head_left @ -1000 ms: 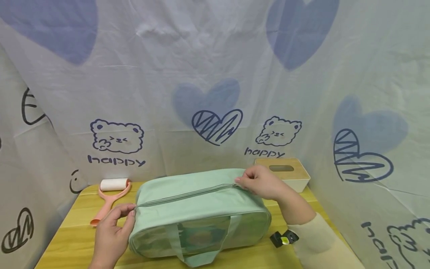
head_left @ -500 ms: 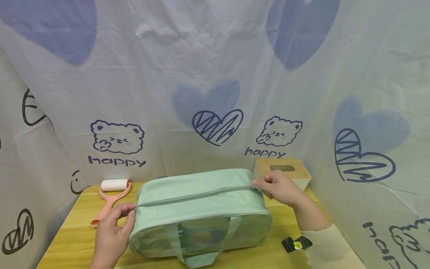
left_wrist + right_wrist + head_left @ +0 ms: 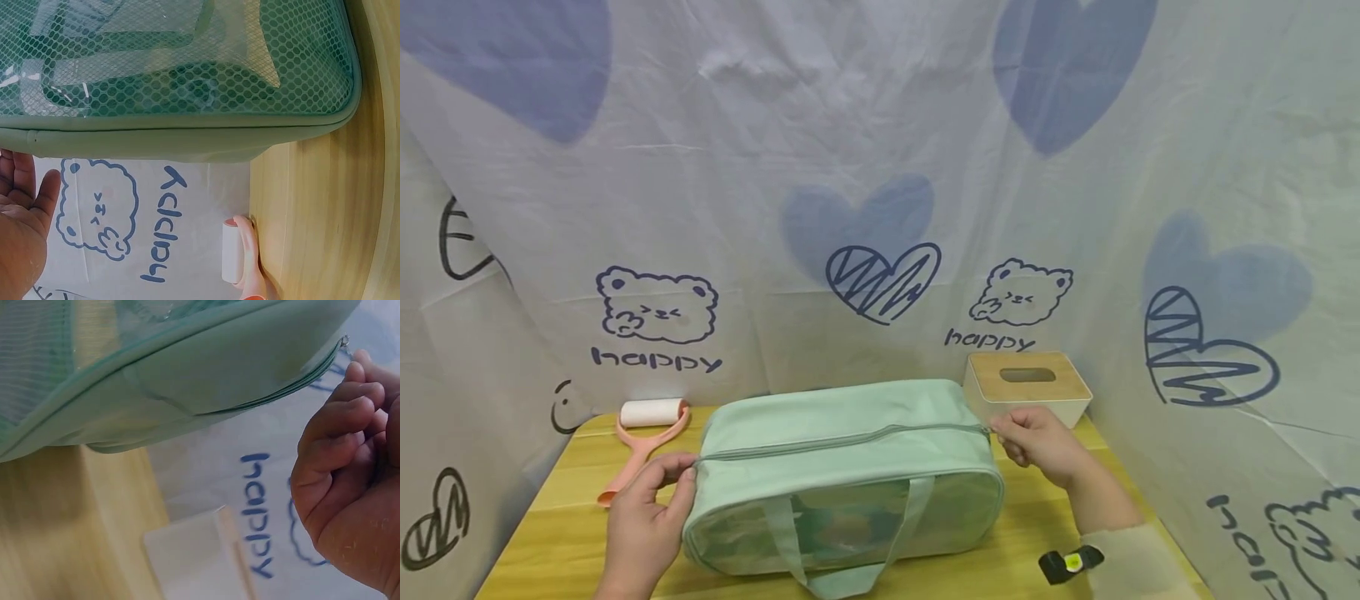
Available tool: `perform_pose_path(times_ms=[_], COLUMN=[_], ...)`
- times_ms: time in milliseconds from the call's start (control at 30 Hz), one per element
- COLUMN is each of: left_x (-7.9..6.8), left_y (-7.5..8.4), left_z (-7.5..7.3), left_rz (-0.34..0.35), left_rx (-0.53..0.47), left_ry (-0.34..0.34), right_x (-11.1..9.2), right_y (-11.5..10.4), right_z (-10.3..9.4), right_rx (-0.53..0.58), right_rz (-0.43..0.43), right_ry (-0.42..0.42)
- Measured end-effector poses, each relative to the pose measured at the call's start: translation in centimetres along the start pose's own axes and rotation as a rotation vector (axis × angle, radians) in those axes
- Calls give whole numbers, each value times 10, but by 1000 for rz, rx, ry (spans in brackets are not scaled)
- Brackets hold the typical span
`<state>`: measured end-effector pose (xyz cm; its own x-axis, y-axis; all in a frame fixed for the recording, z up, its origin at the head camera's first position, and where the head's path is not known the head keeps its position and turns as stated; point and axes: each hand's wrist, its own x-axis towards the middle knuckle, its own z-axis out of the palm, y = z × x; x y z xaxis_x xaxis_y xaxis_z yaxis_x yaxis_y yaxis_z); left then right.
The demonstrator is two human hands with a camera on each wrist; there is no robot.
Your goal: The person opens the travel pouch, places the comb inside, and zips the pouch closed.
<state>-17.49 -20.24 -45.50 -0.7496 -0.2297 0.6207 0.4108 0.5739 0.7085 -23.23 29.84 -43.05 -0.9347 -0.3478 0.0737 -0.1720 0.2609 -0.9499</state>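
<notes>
A pale green bag with clear, mesh-lined side panels stands upright on the table. Along its top runs a zipper, its line looking closed with a slight bulge right of the middle. At the right end of that line, my right hand pinches the small zipper pull between thumb and forefinger. The metal slider shows just beyond those fingertips in the right wrist view. My left hand pinches the bag's left end, where the zipper begins; in the left wrist view its fingertips are partly cut off. A carry strap hangs down the front.
A pink roller with a white sleeve lies behind my left hand. Close behind my right hand is a white tissue box with a wooden lid. Printed cloth hangs around the wooden table.
My right hand has drawn the zipper pull rightward and slightly down, to the bag's right end. My left hand stays at the left end. The bag has barely shifted.
</notes>
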Motion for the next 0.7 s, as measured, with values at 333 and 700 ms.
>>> perform_pose_path(times_ms=[333,700], left_x=[-2,-2], left_y=[1,1], left_z=[0,1], left_rz=[-6,-5], left_rx=[-6,-10], left_ry=[11,13], right_x=[-8,-17], right_y=[43,88], right_z=[9,16], right_rx=[267,387], right_rz=[56,140], right_ry=[-41,-40])
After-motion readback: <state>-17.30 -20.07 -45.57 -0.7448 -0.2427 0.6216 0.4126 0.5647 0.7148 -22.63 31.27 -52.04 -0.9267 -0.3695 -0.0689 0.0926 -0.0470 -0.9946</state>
